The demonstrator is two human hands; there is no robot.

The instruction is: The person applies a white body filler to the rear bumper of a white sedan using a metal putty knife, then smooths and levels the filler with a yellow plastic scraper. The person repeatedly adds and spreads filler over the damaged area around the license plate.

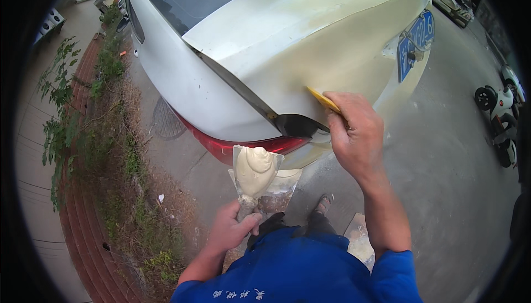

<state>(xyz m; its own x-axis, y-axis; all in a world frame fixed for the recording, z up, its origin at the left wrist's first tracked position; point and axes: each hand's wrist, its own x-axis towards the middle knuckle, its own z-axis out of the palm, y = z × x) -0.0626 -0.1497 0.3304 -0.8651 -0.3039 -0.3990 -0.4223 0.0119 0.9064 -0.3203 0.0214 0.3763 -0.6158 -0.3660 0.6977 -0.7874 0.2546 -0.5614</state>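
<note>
My left hand [231, 226] is wrapped round the handle of a putty knife [246, 195], held up in front of me. A thick mound of cream-coloured putty [258, 166] lies on its broad blade. Farther right, my right hand [357, 131] grips a yellow plastic spreader [323, 100], its edge at the trunk lid [326, 65] of a white car. Beige filler or primer covers much of that lid. Just left of the spreader, a dark recess [298, 125] shows where a light would sit. A red tail light [221, 147] stays on the car's left rear corner.
A blue licence plate [415, 46] hangs on the lid's right part, with a bent fixture by it. Weeds [135, 214] and a brick kerb [83, 231] run along the left. Parked scooters [500, 104] stand at the right. A stained board [359, 239] lies by my feet.
</note>
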